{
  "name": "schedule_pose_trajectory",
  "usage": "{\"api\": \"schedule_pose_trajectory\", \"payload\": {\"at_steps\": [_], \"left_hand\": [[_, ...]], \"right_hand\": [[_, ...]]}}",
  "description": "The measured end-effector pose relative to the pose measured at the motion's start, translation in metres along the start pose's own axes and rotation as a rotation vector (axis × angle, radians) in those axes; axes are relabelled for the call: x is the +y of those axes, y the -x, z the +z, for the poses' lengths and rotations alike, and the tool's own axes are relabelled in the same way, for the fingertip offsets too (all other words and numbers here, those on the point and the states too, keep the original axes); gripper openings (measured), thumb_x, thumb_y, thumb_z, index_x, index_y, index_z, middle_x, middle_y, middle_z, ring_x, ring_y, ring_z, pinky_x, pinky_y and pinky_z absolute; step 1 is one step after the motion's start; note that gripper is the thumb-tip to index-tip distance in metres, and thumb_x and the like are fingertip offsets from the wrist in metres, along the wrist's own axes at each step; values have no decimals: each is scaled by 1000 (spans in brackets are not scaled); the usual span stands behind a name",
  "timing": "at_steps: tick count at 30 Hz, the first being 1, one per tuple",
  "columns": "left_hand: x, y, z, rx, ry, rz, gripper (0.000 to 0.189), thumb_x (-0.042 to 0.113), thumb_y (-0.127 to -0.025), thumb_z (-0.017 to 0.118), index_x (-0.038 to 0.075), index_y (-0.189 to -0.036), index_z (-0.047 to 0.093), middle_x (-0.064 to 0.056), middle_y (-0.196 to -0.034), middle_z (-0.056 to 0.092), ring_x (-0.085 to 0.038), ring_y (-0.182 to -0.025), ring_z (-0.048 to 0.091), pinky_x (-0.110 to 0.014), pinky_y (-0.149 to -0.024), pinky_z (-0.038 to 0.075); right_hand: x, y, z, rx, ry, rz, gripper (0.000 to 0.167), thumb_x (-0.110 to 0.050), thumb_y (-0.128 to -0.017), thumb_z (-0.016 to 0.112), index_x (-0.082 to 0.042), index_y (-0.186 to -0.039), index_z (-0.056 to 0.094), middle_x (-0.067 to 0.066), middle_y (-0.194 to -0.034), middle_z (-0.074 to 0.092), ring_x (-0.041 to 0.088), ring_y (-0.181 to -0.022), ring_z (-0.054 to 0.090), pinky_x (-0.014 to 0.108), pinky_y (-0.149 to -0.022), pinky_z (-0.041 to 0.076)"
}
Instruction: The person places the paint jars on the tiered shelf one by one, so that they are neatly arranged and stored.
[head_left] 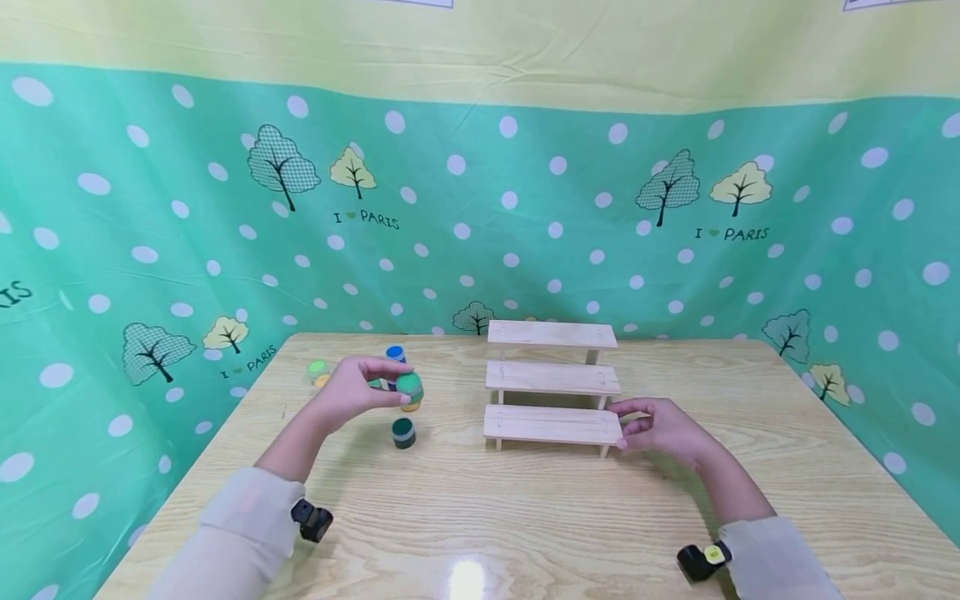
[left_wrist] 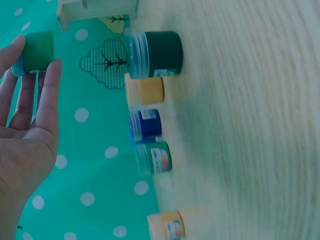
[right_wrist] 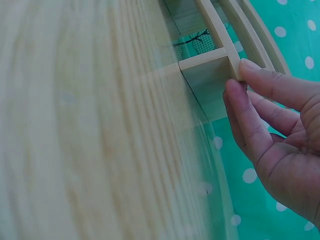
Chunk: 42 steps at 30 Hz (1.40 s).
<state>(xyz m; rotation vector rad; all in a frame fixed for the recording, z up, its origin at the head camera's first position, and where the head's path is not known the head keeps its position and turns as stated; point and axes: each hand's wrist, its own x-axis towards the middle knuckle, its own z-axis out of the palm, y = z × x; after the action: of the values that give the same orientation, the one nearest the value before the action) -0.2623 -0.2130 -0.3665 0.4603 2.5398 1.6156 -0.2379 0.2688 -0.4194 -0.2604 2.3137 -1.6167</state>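
My left hand [head_left: 348,395] pinches a small green paint jar [head_left: 409,385] between thumb and fingers, raised over the table's left half. The left wrist view shows that jar [left_wrist: 39,52] tilted and clear of the tabletop. Just below it stands a dark green jar [head_left: 403,432]. With thumb and fingertips, my right hand [head_left: 663,429] grips the right end of the lowest board on a three-tier wooden stand [head_left: 551,425]. From the right wrist view, the thumb lies on the top of that board [right_wrist: 220,32] and fingers are under its corner.
Behind the left hand stand a blue jar [head_left: 395,354] and a light green jar [head_left: 317,369]. Orange jars [left_wrist: 147,92] and another green jar [left_wrist: 159,157] show in the left wrist view. A polka-dot curtain [head_left: 510,200] hangs behind the wooden table [head_left: 420,517].
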Motion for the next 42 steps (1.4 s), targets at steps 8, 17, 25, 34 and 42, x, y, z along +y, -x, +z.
{"api": "schedule_pose_trajectory", "payload": {"at_steps": [8,17,25,34,42], "left_hand": [[11,-7,9,-14,-3,27,47,23,-77,85,9,-119,70,-7,-117,65,-28,-112,57,-38,-94,52],[28,-15,22,-36,45,91,47,16,-75,85,7,-119,70,-9,-110,68,-27,-93,65,-33,-76,57],[42,-22,31,-60,117,128,44,11,-76,84,4,-117,70,-11,-109,68,-24,-98,67,-34,-79,58],[54,-31,45,-76,152,149,39,8,-76,83,4,-113,71,-12,-108,67,-29,-96,68,-36,-82,58],[64,-39,56,-93,187,173,37,10,-78,83,6,-112,72,-12,-107,67,-29,-95,68,-37,-81,58]], "right_hand": [[2,-1,-1,6,21,-9,61,0,-78,80,10,-132,52,17,-106,67,24,-91,66,32,-77,58],[3,-2,-2,10,29,-5,61,-1,-77,80,8,-132,53,16,-106,67,24,-90,65,31,-76,57],[2,-3,-1,8,34,-7,62,0,-77,80,9,-132,53,18,-106,66,25,-90,66,31,-76,57],[2,-3,0,17,40,-1,61,1,-77,80,9,-131,54,16,-104,67,24,-88,66,31,-76,57],[3,-3,-1,10,39,-6,61,-1,-77,81,8,-132,54,15,-102,68,23,-87,65,30,-75,57]]}}
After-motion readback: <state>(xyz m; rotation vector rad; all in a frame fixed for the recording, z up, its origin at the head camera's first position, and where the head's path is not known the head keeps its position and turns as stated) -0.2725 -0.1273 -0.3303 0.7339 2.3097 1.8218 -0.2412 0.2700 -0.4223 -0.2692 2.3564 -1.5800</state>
